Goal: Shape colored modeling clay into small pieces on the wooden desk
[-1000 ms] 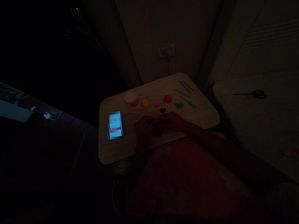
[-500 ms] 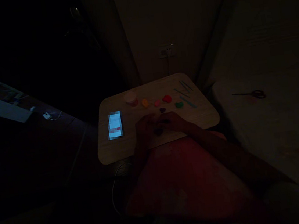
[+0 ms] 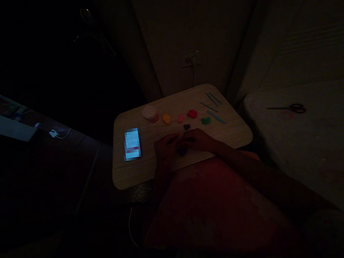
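In dim light, my left hand [image 3: 165, 146] and my right hand [image 3: 199, 139] meet over the near side of the small wooden table [image 3: 133, 173]. Both have curled fingers, the tips close together; whatever is between them is too dark to make out. Just below the fingertips shows a dark lump [image 3: 182, 151], perhaps clay. Beyond the hands lies a small dark purple clay piece [image 3: 186, 127]. Past it are an orange clay piece [image 3: 166, 118], a pink one [image 3: 181, 118], a red one [image 3: 192, 113] and a green one [image 3: 206, 121].
A lit phone [image 3: 132, 144] lies at the table's left, with a lidded tub [image 3: 150, 113] behind it. Several thin blue modelling tools [image 3: 216, 117] lie at the far right. Scissors [image 3: 297, 108] rest on a pale surface to the right. A wall socket [image 3: 190, 59] is behind.
My left fingers have shifted slightly while the right hand stays nearly in place. The picture is a little brighter. The pieces on the table have not moved.
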